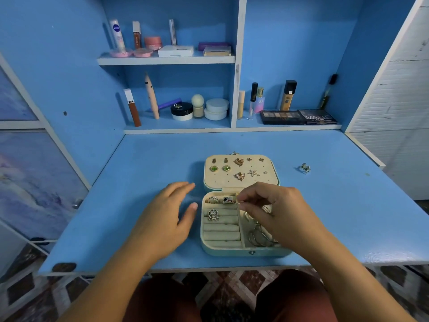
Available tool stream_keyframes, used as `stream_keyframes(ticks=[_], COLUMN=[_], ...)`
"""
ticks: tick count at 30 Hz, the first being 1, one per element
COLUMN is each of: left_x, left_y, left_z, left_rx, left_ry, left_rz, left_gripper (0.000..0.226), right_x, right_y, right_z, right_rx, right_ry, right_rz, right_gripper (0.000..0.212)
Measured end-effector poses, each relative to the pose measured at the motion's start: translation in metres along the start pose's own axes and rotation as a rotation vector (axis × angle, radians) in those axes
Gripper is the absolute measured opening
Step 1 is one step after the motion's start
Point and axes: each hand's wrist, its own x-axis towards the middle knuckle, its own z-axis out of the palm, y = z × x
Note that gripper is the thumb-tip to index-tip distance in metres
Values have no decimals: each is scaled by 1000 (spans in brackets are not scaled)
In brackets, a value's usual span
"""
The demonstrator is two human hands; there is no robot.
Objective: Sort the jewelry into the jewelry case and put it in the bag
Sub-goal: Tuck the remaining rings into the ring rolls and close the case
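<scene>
NIVEA can, MATTE palette (far back), gold pin in right hand

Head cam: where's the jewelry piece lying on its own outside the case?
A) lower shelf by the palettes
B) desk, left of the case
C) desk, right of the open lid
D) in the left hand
C: the loose piece lies on the desk right of the case lid, apart from it; the left hand is open and empty.

bare left hand and right hand, bare forearms, rust-red garment over both thighs
</scene>
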Motion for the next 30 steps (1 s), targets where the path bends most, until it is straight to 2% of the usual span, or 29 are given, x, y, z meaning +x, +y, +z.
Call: stream_keyframes(ticks=[4,13,17,20,24,27,30], left_x=[-1,-3,-4,-4,-3,-2,-2], left_y=[-4,-5,-4,-4,-6,-6,-7], left_z=[10,12,10,10,10,11,12], left_rx=[180,189,158,153,148,152,154], left_ry=[-73,-69,-67,-74,-79,-83,-81], left_rz=[-39,-53,-63,-65,-69,-80,-80], left_gripper=[77,79,81,81,79,69,62], right_x=[4,9,10,10,6,12,29], right_y=[-3,-10,-7,-4,-5,3,36], right_z=[10,20,25,27,17,-12,-43], right_rx=[-136,-299,-342,-324,-282,-176,-275], right_ry=[-63,-75,-105,-134,-164,-70,94], right_rz=[-68,-134,-223,-160,-165,-37,95], right_gripper=[9,7,11,16,18,16,18])
